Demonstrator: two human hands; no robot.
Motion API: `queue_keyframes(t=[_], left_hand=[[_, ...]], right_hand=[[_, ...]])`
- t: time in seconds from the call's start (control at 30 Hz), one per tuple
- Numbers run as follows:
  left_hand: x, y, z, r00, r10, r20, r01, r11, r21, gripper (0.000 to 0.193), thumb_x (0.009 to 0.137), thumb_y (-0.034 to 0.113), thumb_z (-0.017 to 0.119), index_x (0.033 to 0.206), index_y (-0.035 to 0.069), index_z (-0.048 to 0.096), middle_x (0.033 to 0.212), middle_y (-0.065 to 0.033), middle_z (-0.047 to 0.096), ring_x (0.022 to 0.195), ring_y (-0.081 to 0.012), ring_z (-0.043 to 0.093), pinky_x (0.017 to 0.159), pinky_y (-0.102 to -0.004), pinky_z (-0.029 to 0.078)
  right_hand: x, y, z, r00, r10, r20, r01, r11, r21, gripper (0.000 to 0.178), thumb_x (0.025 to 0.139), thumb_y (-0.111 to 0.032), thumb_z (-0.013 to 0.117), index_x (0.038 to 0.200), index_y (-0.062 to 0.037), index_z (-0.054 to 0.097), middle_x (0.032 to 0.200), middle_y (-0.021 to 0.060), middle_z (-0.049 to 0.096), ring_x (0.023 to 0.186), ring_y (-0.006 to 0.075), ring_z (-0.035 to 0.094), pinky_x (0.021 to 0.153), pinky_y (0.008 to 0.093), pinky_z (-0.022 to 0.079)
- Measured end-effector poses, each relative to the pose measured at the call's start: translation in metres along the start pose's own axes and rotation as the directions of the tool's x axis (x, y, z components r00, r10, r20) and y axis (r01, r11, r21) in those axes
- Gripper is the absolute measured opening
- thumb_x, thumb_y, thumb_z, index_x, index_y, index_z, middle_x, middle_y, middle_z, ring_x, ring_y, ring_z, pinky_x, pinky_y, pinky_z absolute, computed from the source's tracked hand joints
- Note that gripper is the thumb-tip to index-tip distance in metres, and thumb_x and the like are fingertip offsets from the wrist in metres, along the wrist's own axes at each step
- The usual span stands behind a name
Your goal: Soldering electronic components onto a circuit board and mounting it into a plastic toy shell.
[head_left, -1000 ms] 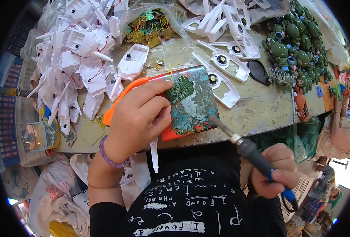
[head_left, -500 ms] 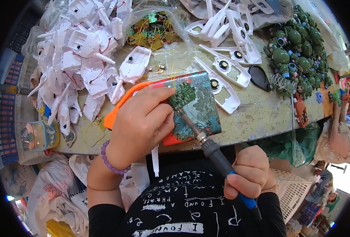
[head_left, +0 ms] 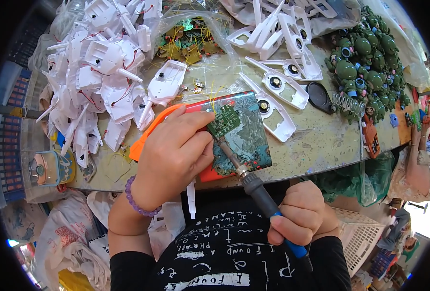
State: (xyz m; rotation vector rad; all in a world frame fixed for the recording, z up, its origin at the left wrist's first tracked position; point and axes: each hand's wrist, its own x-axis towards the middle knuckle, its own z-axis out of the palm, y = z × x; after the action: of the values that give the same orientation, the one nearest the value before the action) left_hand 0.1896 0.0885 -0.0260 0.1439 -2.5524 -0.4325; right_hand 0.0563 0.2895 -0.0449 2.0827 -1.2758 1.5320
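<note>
A small green circuit board (head_left: 224, 121) lies tilted on a patterned, box-like block (head_left: 251, 145) with red edges, and thin yellow wires rise from its far left corner. My left hand (head_left: 178, 148) is closed at the board's left edge, index fingertip on its corner and the other fingers curled. Whether a wire is pinched under them is hidden. In my right hand (head_left: 302, 213), closed in a fist, is a soldering iron (head_left: 261, 189) with a dark and blue handle. Its tip meets the board's near left edge. Beside my left hand shows an orange curved piece (head_left: 152, 133).
White plastic housings (head_left: 108, 58) with red wires are heaped at left. More circuit boards (head_left: 191, 39) fill a clear bag at the back. White frames with round speakers (head_left: 275, 82) lie right of centre. A coiled iron stand (head_left: 348, 103) stands near dark green figures (head_left: 365, 63).
The soldering iron and my right hand have shifted slightly left, and the tip has come closer to the board's edge. My left hand stays at the board.
</note>
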Motion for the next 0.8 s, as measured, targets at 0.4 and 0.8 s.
queue_keyframes(t=[0.4,0.8], left_hand=[[-0.002,-0.001,0.001,1.000,0.001,0.004,-0.001,1.000,0.013,0.014,0.068,-0.002,0.070,0.078,0.002,0.062,0.101,-0.0114,0.067,0.089,-0.0289,0.066,0.092,-0.0464,0.052],[-0.003,0.000,0.002,1.000,0.026,0.009,-0.026,0.999,0.020,0.014,0.071,0.002,0.070,0.081,0.000,0.060,0.106,-0.0109,0.064,0.094,-0.0278,0.065,0.092,-0.0468,0.052]], right_hand=[[-0.008,0.001,0.002,1.000,-0.001,-0.015,0.000,1.000,-0.006,0.024,0.085,-0.025,0.071,0.093,-0.0047,0.060,0.067,-0.0001,0.049,0.054,0.0129,0.047,0.040,0.0236,0.036],[-0.025,0.005,0.007,0.993,-0.052,-0.107,0.050,0.999,-0.018,0.027,0.086,-0.028,0.070,0.094,-0.0044,0.058,0.068,0.0008,0.050,0.051,0.0128,0.047,0.040,0.0241,0.038]])
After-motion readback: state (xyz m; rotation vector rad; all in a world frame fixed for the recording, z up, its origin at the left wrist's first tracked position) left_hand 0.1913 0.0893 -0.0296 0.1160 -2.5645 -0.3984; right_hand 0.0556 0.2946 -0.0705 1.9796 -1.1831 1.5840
